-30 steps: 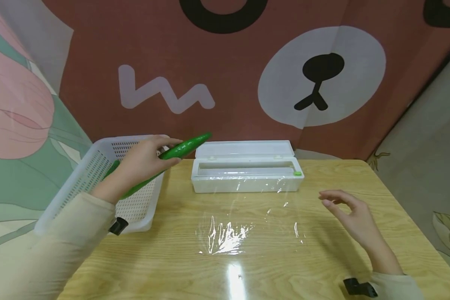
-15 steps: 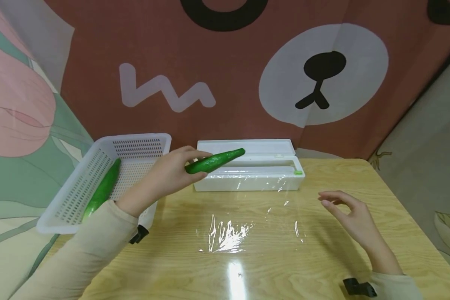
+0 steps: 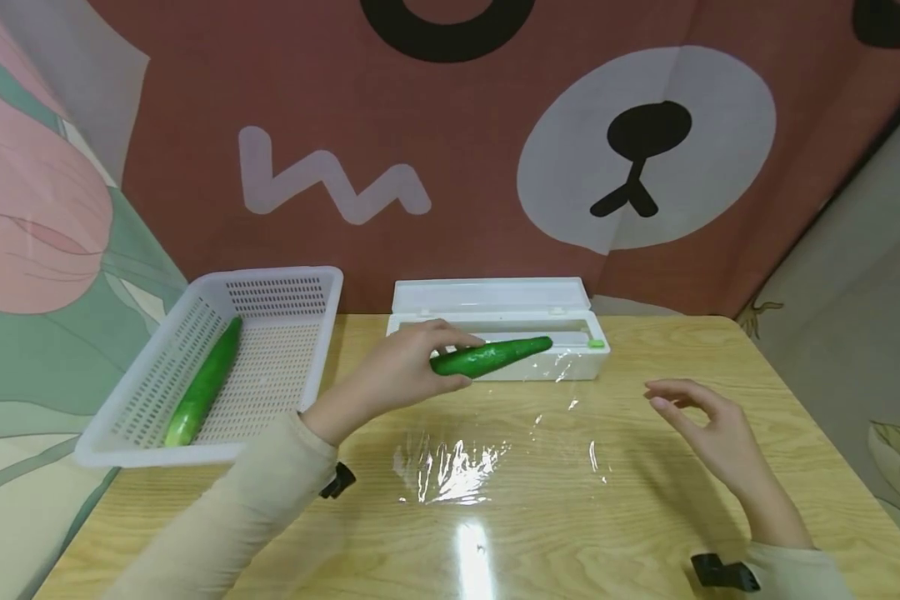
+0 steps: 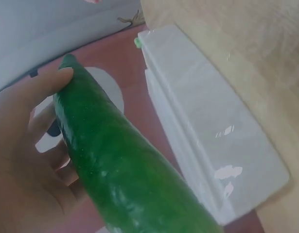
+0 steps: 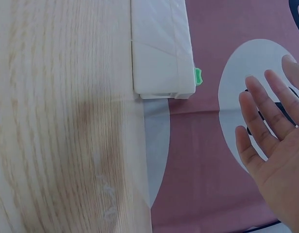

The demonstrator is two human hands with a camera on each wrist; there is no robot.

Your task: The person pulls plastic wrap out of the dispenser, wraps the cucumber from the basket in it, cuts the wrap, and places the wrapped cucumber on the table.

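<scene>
My left hand grips a green cucumber between thumb and fingers, in front of the white cling film box. In the left wrist view the cucumber slants down to the right, my thumb along its narrow end. The box's lid is raised, and a clear sheet of cling film runs from the box toward me over the table. To the right of the film my right hand hovers with loosely bent fingers and holds nothing. The right wrist view shows this hand with its fingers spread.
A white perforated basket stands on the left with a second cucumber lying in it. A green slider sits at the box's right end. The wooden table meets a patterned cloth at the back.
My left hand has carried the cucumber from over the basket to the right, to the front of the box, and lower. The right hand has barely moved.
</scene>
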